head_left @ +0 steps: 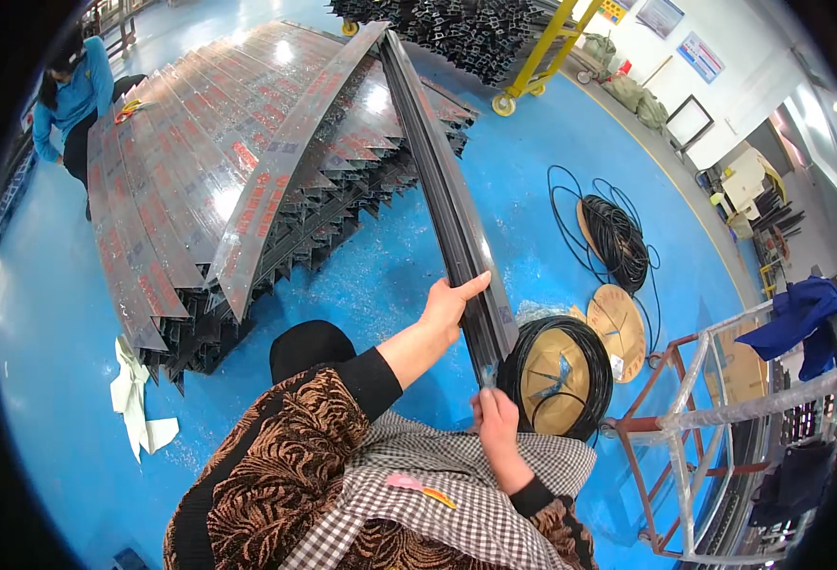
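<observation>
A long dark aluminium profile [437,190] with grooves along its side slants from the top of the stack down toward me. My left hand [445,309] is wrapped round it near its lower end, thumb laid across the upper face. At that lower end my right hand [497,421] is closed, fingers pressed together. A small pale bluish bit shows just above those fingers; what they pinch is too small to make out. Close beside the profile's end lies a coil of black strip [597,356] around a brown cardboard disc [547,380].
A large stack of film-covered profiles [190,161] fills the left, with jagged ends. Another person [76,104] in blue sits beyond it. More black coils [616,242] lie at right, near a wheeled frame [670,423]. A yellow wheeled rack [551,47] stands behind. A pale cloth [133,399] lies on the floor.
</observation>
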`<control>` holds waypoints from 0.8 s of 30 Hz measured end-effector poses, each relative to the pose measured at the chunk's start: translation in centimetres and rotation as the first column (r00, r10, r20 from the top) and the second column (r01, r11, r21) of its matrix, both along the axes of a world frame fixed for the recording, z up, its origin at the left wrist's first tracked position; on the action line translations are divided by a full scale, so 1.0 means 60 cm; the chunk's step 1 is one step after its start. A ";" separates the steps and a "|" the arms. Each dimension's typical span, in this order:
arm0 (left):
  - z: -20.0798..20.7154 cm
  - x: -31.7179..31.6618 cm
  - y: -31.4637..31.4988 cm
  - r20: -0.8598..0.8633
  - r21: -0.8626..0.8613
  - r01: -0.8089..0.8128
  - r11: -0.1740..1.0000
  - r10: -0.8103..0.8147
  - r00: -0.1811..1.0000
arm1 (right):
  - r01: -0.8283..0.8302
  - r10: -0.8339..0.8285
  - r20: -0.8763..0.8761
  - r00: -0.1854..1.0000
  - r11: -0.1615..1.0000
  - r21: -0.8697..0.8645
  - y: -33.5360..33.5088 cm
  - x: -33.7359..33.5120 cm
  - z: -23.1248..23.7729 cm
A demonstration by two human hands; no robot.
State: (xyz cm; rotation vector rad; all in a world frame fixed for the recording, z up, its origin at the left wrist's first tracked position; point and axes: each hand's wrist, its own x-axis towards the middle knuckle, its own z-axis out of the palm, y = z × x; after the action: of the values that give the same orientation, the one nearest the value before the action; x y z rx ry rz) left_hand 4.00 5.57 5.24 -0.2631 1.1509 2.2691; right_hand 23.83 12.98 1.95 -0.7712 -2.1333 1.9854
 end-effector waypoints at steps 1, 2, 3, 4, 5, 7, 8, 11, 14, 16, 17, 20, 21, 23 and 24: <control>0.000 0.002 0.002 0.004 0.008 -0.002 1.000 0.002 1.000 | -0.015 0.015 -0.003 1.000 1.000 -0.001 0.005 -0.008 -0.001; 0.002 0.002 0.002 0.006 0.015 -0.005 1.000 0.005 1.000 | -0.032 0.032 -0.007 0.999 0.999 -0.002 0.007 -0.024 0.006; 0.003 0.001 0.002 0.008 0.024 -0.009 1.000 0.009 1.000 | -0.049 0.049 -0.012 0.999 0.999 -0.003 0.007 -0.038 0.013; 0.004 0.000 0.001 0.010 0.033 -0.013 0.999 0.012 1.000 | -0.067 0.067 -0.016 0.998 0.998 -0.002 0.007 -0.045 0.017; 0.005 0.000 0.000 0.012 0.033 -0.015 0.999 0.014 1.000 | -0.069 0.068 -0.014 0.998 0.998 -0.002 0.007 -0.037 0.017; 0.007 0.000 -0.003 0.003 0.020 0.002 1.000 -0.002 1.000 | -0.053 0.052 -0.013 0.999 0.997 -0.051 -0.003 -0.006 0.023; 0.007 0.000 -0.004 -0.001 0.013 0.012 1.000 -0.012 1.000 | -0.044 0.043 -0.012 0.999 0.996 -0.076 -0.008 0.007 0.026; -0.003 -0.002 -0.002 -0.005 0.032 0.018 0.999 -0.018 1.000 | -0.028 0.027 -0.013 1.000 0.995 -0.097 -0.002 -0.006 0.019; -0.019 -0.007 0.006 -0.007 0.119 0.008 0.993 -0.007 1.000 | -0.006 0.004 -0.024 1.000 0.997 -0.077 0.007 -0.046 0.012; -0.010 -0.006 0.003 -0.010 0.101 0.019 0.995 -0.018 1.000 | -0.010 0.009 -0.016 1.000 0.997 -0.072 0.011 -0.026 0.004; -0.003 -0.003 0.000 -0.009 0.082 0.025 0.996 -0.024 1.000 | -0.019 0.019 -0.004 1.000 0.997 -0.068 0.015 -0.007 0.000; 0.005 -0.001 -0.003 -0.007 0.044 0.033 0.999 -0.033 0.999 | -0.041 0.042 0.020 0.999 0.997 -0.060 0.022 0.011 -0.006; 0.003 -0.001 -0.003 -0.007 0.048 0.024 0.999 -0.023 1.000 | -0.043 0.043 0.015 0.999 0.998 -0.040 0.019 0.005 -0.002; -0.002 -0.002 -0.001 -0.009 0.055 0.016 0.998 -0.015 1.000 | -0.036 0.036 0.004 0.999 0.999 -0.003 0.010 -0.009 0.008; -0.005 -0.002 0.000 -0.010 0.059 0.017 0.998 -0.016 1.000 | -0.027 0.027 -0.002 1.000 1.000 0.015 0.006 -0.013 0.011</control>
State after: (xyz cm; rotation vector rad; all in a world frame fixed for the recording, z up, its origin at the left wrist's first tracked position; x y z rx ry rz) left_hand 3.88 5.59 4.92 -0.2189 1.0854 2.2879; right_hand 23.08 13.37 2.61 -0.7412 -2.1660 1.9799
